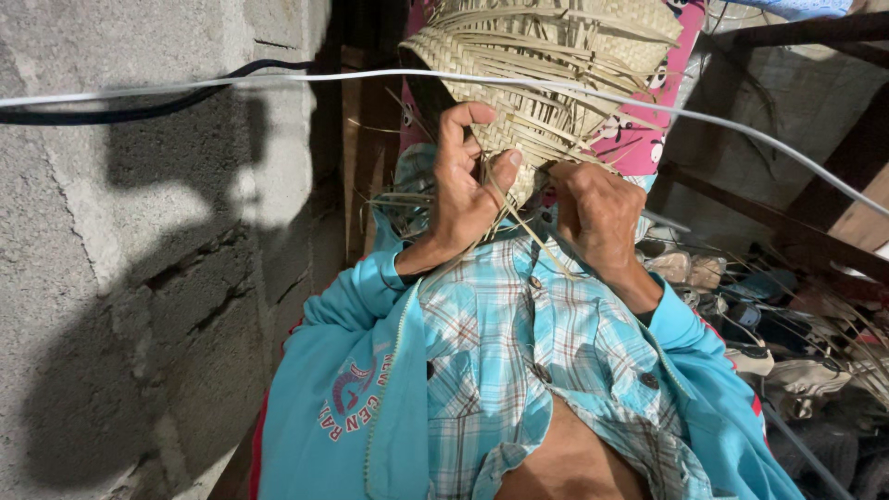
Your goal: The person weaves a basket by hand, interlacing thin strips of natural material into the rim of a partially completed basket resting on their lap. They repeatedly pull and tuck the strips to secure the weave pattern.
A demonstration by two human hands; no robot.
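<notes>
Hands: left hand (468,190) pinched a loose straw-coloured strip (507,208) between thumb and fingers; right hand (597,211) was curled tight round more strips, just beside it.
Clothes: turquoise zip jacket (356,389) hung open over a blue plaid button shirt (505,343), nearest the camera.
Work: pale woven palm-leaf mat (546,65) sat right above both hands, its unwoven ends trailing down into them.
Further out: thin white cable (278,81) crossed in front of the grey concrete block wall (139,259).
</notes>
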